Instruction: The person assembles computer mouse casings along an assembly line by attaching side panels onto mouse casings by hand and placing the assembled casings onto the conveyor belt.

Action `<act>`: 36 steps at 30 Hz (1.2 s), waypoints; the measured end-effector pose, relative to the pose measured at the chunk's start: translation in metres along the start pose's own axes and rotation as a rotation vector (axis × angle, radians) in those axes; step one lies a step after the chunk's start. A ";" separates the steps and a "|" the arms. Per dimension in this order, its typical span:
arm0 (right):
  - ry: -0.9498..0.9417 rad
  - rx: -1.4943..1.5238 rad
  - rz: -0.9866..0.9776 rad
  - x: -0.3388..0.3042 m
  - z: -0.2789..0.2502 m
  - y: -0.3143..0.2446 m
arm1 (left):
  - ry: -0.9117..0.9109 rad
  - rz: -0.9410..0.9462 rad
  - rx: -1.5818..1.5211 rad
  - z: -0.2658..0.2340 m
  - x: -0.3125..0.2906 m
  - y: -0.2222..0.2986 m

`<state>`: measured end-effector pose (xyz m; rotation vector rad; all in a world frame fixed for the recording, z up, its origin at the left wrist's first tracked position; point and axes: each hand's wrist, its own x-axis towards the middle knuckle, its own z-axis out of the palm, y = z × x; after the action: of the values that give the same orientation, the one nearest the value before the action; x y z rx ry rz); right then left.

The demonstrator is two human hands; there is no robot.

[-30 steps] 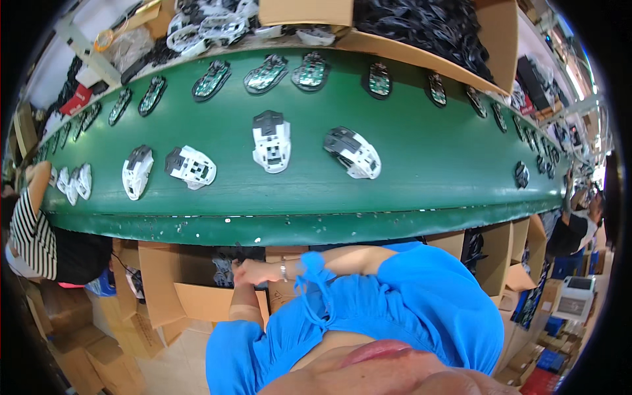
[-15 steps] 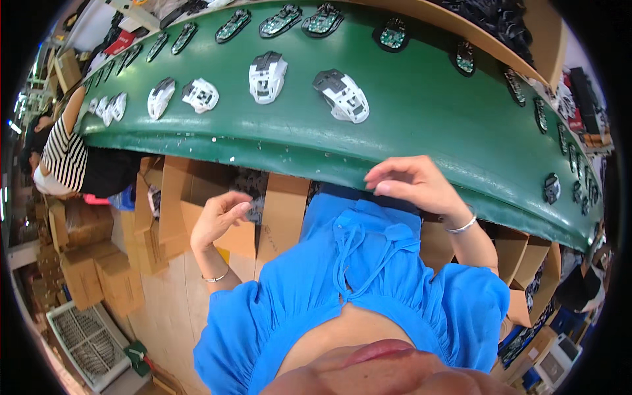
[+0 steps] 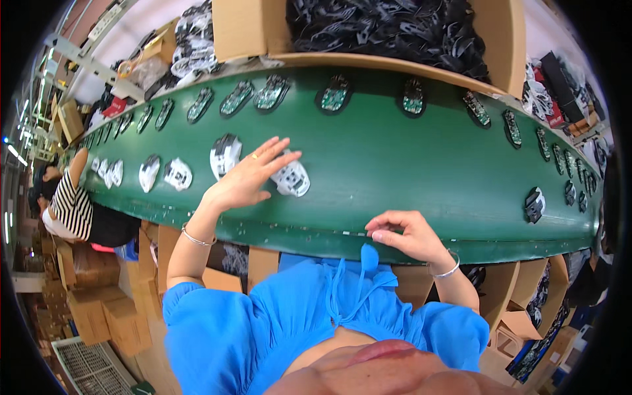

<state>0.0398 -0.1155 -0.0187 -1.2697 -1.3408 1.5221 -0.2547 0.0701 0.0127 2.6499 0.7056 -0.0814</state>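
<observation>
Okay, left hand [image 3: 245, 181] nearer: spread fingers over far end of shell [image 3: 293, 181], gripping nothing, contact unclear; long axis slants near-right. Right hand [image 3: 413, 238], right of shell, half-curled, empty.

left hand [image 3: 242, 183]: back up, fingers extended up-right, thumb apart
right hand [image 3: 411, 236]: fingers loosely bent, pointing left
left forearm [image 3: 189, 253]: reaching forward
right forearm [image 3: 459, 289]: angled inward

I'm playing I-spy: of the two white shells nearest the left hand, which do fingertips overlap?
The right shell: the fingertips of the left hand overlap its upper end. The left shell lies left of them.
</observation>
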 end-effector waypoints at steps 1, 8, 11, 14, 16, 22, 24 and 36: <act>0.007 0.006 -0.005 0.000 -0.002 -0.001 | -0.047 0.041 0.033 -0.001 0.007 -0.007; 0.122 -0.531 -0.416 0.047 -0.044 -0.086 | -0.080 0.214 -0.151 0.007 0.028 -0.049; 0.414 -0.702 -0.517 0.109 -0.081 -0.127 | -0.001 0.049 -0.261 0.007 0.029 -0.051; 0.448 -0.756 -0.539 0.189 -0.131 -0.148 | 0.120 -0.050 -0.500 0.007 0.032 -0.042; 0.484 -0.892 -0.620 0.243 -0.154 -0.147 | 0.250 -0.083 -0.727 0.012 0.036 -0.039; 0.528 -1.361 -0.165 0.330 -0.142 -0.146 | 0.283 -0.183 -1.190 0.023 0.041 -0.025; 0.507 -1.387 -0.220 0.333 -0.136 -0.145 | 0.265 -0.172 -1.253 0.018 0.036 -0.023; 0.535 -1.002 -0.391 0.292 -0.118 -0.135 | 0.466 -0.370 -2.014 0.014 0.022 -0.027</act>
<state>0.0712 0.2172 0.0576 -1.6726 -1.8711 0.1342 -0.2480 0.0967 -0.0129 0.5800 0.7047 0.7364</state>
